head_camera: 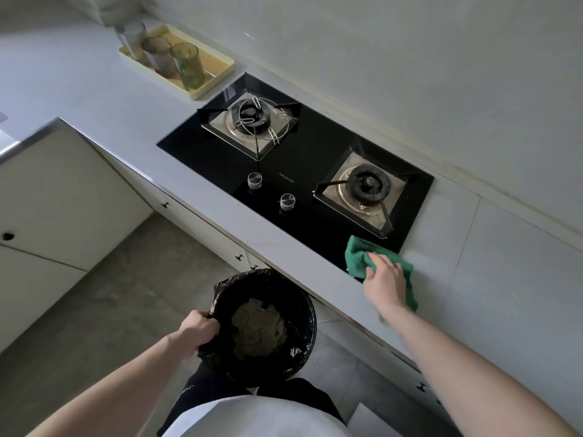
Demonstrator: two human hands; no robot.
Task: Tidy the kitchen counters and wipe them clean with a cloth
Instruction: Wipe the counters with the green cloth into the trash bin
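Observation:
A green cloth (pixel 358 252) lies at the near right corner of the black glass hob (pixel 303 171), half on the pale counter (pixel 277 234). My right hand (pixel 383 280) presses down on the cloth, fingers curled over its top. Below the counter edge, my left hand (pixel 198 331) grips the rim of a black bin (pixel 303 313) lined with a black bag. Crumpled brownish scraps fill the bin's bottom.
The hob has two burners and two knobs (pixel 255 180). A yellow tray (pixel 217 78) with a green glass (pixel 187 66) and two more glasses stands at the back left. Cabinet doors (pixel 56 197) run along the left, and grey floor (pixel 126 279) lies below.

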